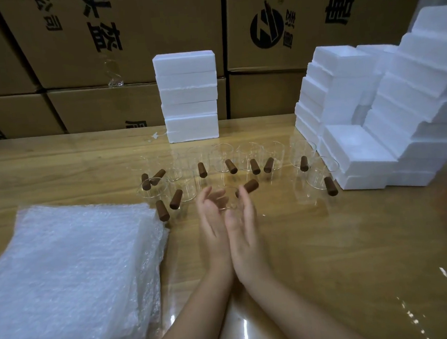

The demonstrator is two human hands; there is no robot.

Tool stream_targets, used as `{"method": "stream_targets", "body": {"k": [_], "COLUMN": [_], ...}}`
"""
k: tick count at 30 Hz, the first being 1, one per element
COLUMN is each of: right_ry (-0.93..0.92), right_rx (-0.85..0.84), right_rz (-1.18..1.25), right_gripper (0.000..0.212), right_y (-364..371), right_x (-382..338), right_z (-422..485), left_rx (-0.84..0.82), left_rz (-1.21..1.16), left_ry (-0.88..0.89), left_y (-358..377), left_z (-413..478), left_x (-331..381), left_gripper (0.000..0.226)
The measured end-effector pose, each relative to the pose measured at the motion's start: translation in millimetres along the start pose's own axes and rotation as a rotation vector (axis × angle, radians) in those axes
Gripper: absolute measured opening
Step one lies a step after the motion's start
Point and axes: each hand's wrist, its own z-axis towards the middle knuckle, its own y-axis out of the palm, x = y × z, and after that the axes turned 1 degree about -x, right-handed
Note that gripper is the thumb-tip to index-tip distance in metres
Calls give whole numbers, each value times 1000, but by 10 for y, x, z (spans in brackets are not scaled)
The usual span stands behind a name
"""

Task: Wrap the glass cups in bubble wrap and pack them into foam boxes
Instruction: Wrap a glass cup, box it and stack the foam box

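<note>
Nearest glass cup: stood on the table between the fingertips of both hands, its brown handle pointing up and to the right past the right hand's fingers.
Left hand: fingers straight and slightly spread, palm turned inward towards the cup; blur hid whether the fingertips touched the glass.
Right hand: fingers straight, palm facing the left hand, heels of the two hands close together near the wrists; nothing was gripped, and contact with the cup could not be made out.
Other glass cups: clear, with brown handles, spread in a loose row beyond the hands, a few more grouped to the left by the bubble wrap and two at the right beside the foam.
Bubble wrap: a thick pile of sheets lay on the left of the table.
Foam boxes: a closed white stack stood at the far edge behind the cups.
Foam pieces: a stepped white heap sat on the right.
Table: glossy wood grain.
Cardboard cartons: a printed wall behind the table.
</note>
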Motion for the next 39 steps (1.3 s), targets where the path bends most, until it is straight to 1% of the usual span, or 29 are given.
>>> {"method": "stream_targets", "body": {"k": [3,6,8,9,10,11,13,15,17,19,23,26,30,34,37,38,39], "right_ry": [68,88,134,169,204,234,268,281,295,303,321,341,328,298,268,258,244], "right_rx": [86,154,166,151,120,79,12,-30,-36,-8,57,97,129,61,30,23,27], "right_rz": [121,244,352,409,453,492,548,565,572,583,570,567,562,318,245,220,190], "right_gripper": [41,36,29,25,24,26,35,45,47,48,48,49,46,40,64,70,71], "right_y": [52,43,-9,-46,-87,-123,-192,-243,-282,-276,-163,-124,-68,11,40,41,38], "right_x": [-29,30,92,113,132,144,172,210,260,296,265,238,163,115,51,34,28], "right_z": [76,119,173,211,254,293,361,413,446,464,448,412,331,161,54,30,16], "left_rx": [-57,-108,-106,-96,-89,-97,-142,-176,-167,-137,-65,-48,-36,5,27,26,14], "left_rz": [-52,-46,-32,-20,-7,10,32,43,82,132,132,137,195,262,287,277,256], "left_ry": [-40,-88,-79,-63,-45,-27,-24,-27,5,27,11,26,141,189,230,217,189], "left_y": [-21,-34,-25,-25,-19,-15,11,58,99,112,86,75,69,15,-5,-6,-10], "left_z": [35,59,41,38,41,46,29,-20,-68,-84,-63,-53,-13,45,51,57,64], "left_x": [40,69,92,99,107,103,69,50,16,-16,-56,-67,-76,-96,-103,-102,-100], "left_gripper": [25,26,17,12,12,16,30,32,27,30,29,28,35,39,44,44,42]}}
